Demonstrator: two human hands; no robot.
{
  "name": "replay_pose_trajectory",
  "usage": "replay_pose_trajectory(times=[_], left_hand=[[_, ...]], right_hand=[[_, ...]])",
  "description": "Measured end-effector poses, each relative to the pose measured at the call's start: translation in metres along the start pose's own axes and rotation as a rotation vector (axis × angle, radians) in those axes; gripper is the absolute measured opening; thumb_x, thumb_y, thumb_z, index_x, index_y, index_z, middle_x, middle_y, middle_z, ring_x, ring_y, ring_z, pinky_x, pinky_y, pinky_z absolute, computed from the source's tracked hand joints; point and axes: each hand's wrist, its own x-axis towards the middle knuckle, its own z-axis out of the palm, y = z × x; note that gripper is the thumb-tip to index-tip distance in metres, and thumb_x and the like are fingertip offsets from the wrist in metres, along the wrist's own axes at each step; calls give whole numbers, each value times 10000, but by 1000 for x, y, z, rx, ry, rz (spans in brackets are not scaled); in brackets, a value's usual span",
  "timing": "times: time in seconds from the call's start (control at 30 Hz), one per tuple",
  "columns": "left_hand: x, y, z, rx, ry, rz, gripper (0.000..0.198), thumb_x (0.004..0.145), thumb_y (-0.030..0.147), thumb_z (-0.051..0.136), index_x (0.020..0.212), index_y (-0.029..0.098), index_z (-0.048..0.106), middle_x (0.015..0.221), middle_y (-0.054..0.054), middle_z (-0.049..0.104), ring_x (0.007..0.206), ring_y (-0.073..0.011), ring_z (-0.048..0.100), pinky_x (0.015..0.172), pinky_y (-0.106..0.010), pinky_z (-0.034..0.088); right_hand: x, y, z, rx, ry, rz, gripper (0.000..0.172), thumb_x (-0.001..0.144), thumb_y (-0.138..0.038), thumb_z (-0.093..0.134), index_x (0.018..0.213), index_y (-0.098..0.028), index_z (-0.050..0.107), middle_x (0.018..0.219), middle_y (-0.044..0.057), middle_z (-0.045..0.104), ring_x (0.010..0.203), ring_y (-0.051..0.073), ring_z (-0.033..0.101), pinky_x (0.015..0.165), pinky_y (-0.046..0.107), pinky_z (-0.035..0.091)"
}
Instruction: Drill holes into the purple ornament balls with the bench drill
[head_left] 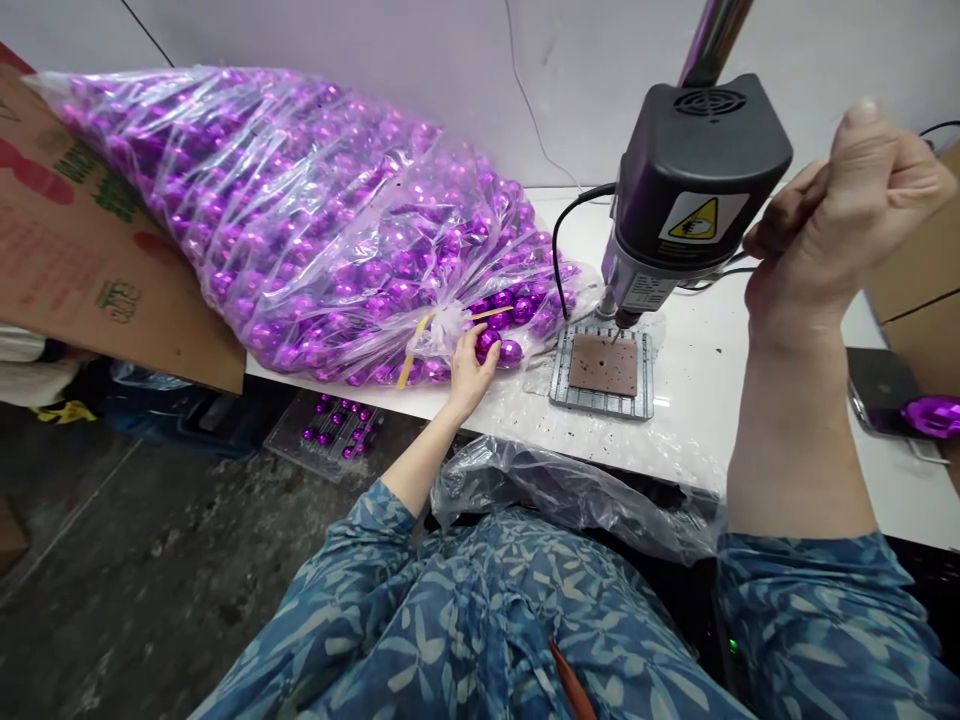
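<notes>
My left hand has its thumb and fingers round a shiny purple faceted ball, beside more such balls at the mouth of a big clear plastic bag. The bag is full of them and is gathered with a yellow tie. Raised at the right, my right hand is curled into a fist beside the black motor head of a drill press; what it grips, if anything, is hidden. Under the drill lies a brown block with a small hole, on the grey slotted base plate.
Dark crumbs and clear plastic film lie along the front of the white table. A printed cardboard box leans at the left. Below it, a clear tray holds several purple balls. A phone rests at the right.
</notes>
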Motion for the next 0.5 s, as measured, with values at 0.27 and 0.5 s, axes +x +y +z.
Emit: replay_pose_trajectory(times=[0.27, 0.5], left_hand=[[7, 25, -4, 160, -100, 255, 468, 1043, 457, 617, 1475, 281, 589, 1353, -143, 633, 1278, -311, 640, 1147, -511, 533], [57, 20, 1, 362, -222, 261, 408, 1008, 354, 621, 1392, 218, 641, 1365, -205, 631, 1436, -456, 539, 1291, -739, 265]], right_hand=[[1, -1, 0, 12, -16, -18, 581, 926, -355, 665, 495, -212, 303, 389, -51, 284, 318, 56, 248, 349, 251, 135], [2, -1, 1, -73, 7, 10, 553, 1001, -269, 538, 510, -209, 291, 390, -45, 275, 324, 62, 250, 341, 246, 146]])
